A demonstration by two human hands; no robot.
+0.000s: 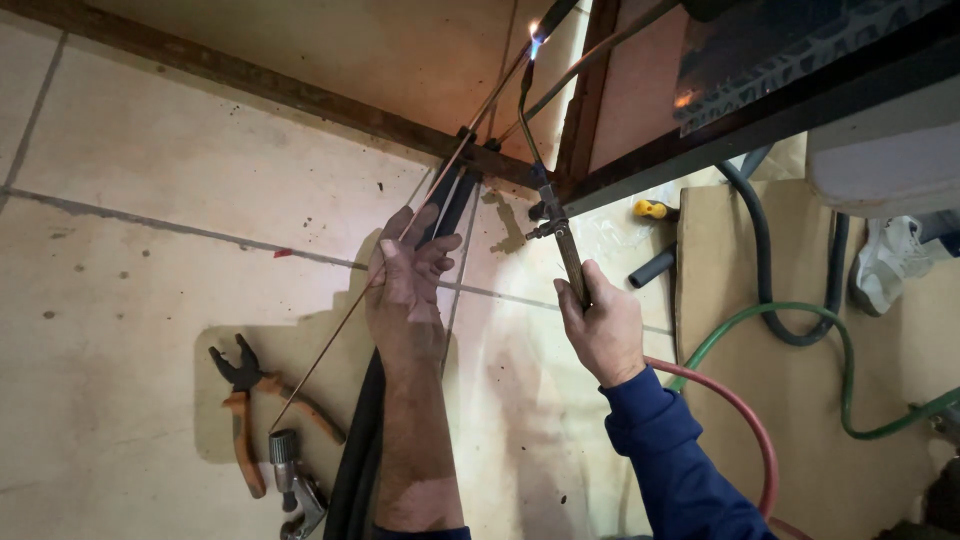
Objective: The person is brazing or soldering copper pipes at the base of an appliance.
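1. Orange-handled pliers (243,420) on the tiled floor, left of the torch.
2. Left hand (405,290) pinches a thin copper-coloured filler rod (340,325).
3. Right hand (603,330) is wrapped around the brass-handled gas torch (560,235).
4. Torch's small blue flame (535,42) burns up top, right where the rod ends.

The left hand (405,290) is holding a thin rod (340,330) left of the right hand (603,330), which is gripping the torch (560,235); pliers (243,395) are lying on the floor (150,200) left of the left forearm; hoses (790,330) are trailing right of the right hand.
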